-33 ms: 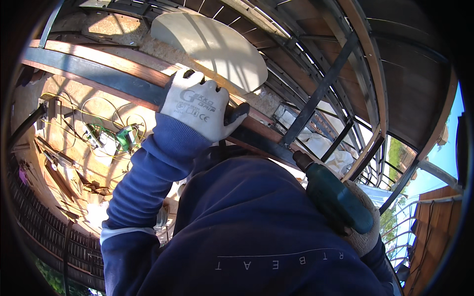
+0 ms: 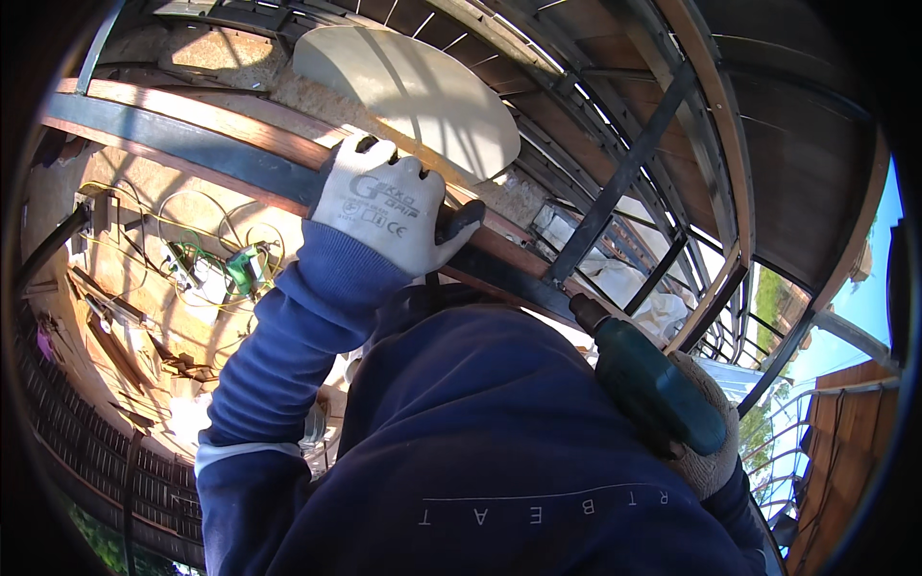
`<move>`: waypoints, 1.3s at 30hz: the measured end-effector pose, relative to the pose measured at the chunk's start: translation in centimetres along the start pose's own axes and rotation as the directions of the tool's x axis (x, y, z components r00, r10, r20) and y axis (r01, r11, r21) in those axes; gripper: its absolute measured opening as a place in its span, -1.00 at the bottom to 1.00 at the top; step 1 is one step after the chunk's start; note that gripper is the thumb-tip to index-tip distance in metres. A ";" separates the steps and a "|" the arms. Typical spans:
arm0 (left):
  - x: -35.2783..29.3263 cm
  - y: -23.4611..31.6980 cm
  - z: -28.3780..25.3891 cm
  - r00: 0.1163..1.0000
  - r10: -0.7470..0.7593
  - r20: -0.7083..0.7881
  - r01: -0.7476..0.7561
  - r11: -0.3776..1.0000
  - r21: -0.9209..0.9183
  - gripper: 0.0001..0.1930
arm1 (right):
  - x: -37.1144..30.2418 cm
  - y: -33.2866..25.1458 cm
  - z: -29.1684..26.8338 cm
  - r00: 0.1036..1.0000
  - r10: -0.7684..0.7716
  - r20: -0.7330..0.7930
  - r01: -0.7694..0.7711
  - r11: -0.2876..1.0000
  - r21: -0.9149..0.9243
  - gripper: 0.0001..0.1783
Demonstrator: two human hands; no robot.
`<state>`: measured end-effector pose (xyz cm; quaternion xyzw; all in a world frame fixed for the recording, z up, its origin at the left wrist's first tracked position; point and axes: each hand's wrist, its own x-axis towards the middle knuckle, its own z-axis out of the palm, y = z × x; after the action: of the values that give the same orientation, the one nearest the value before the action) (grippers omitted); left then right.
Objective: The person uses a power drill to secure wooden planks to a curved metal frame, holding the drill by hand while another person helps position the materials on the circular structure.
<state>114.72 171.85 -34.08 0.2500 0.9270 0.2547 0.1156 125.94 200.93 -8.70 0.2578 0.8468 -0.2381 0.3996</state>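
— Hands?
— Left hand [image 2: 379, 197] clasping the dark beam [image 2: 192, 139]; right hand [image 2: 711, 467] gripping the green drill [image 2: 658, 384], its nose forward of that hand.
— Containers?
— Pale sack-like heap [image 2: 663, 315] beyond right hand, contents unreadable. Right fingers mostly hidden behind drill.

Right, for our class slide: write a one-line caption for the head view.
Gloved left hand on a wood-edged dark beam, gloved right hand holding a green drill.

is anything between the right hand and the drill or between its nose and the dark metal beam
Nothing visible is in the way: the gloved right hand holds the green drill, and nothing shows between its nose and the dark metal beam. Whether they touch is unclear.
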 end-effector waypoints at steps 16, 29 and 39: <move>0.0 -0.2 0.0 0.993 0.079 -0.088 -0.082 0.996 -0.029 -0.59 | -1.2 -0.5 0.5 0.997 0.057 -0.058 -0.054 0.997 0.050 -0.16; -0.5 0.0 0.0 0.983 0.098 -0.152 -0.095 0.995 0.026 -0.58 | -2.0 0.4 0.2 0.998 0.063 0.026 -0.068 0.959 0.274 0.05; -0.9 1.5 -0.7 0.982 0.067 -0.176 -0.055 0.996 0.071 -0.58 | -4.7 8.2 1.4 0.990 -0.132 -0.056 0.142 0.853 0.502 0.06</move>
<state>115.85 172.28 -32.62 0.2580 0.9334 0.2488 0.0160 134.44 205.07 -7.31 0.2945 0.7751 -0.4765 0.2922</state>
